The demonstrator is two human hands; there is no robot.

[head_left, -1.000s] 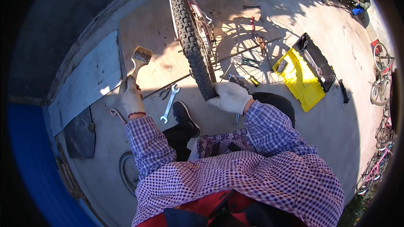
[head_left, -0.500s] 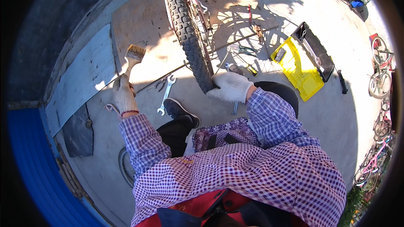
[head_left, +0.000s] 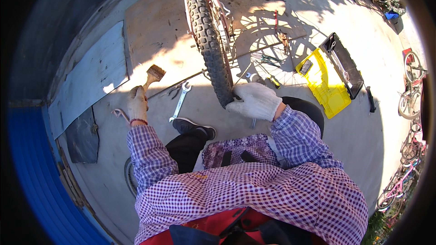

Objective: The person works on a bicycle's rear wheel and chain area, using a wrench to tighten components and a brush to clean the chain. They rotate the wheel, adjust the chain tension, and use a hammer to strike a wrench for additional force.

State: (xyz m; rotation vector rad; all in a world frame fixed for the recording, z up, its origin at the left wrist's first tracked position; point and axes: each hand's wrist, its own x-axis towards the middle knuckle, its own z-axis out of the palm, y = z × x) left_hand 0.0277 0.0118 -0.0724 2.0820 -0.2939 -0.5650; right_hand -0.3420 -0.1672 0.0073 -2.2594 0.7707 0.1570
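In a white work glove, my left hand [head_left: 137,105] is closed around the handle of a flat paintbrush [head_left: 155,75], whose brown bristles point up and away from me. My gloved right hand [head_left: 255,100] grips the near end of a knobby bicycle tyre [head_left: 203,25]; its fingertips are partly hidden against the rubber. The wheel stands upright in front of me, held in a pinkish frame [head_left: 185,0]. Between my hands, a large open-ended spanner [head_left: 181,102] lies on the ground beside a pair of pliers [head_left: 174,91]. A pinkish wrench [head_left: 120,114] rests beside my left wrist.
An open toolbox with a yellow lid [head_left: 328,86] and black tray [head_left: 341,61] lies to the right, near a black bar-shaped tool [head_left: 371,99]. Beyond my right hand are green-handled pliers [head_left: 271,59] and a red-handled tool [head_left: 275,20]. Several bicycles [head_left: 411,100] line the far right.
My left hand has tilted the paintbrush, bringing its bristles lower and to the right. My right hand still holds the tyre. The whole view has shifted slightly.
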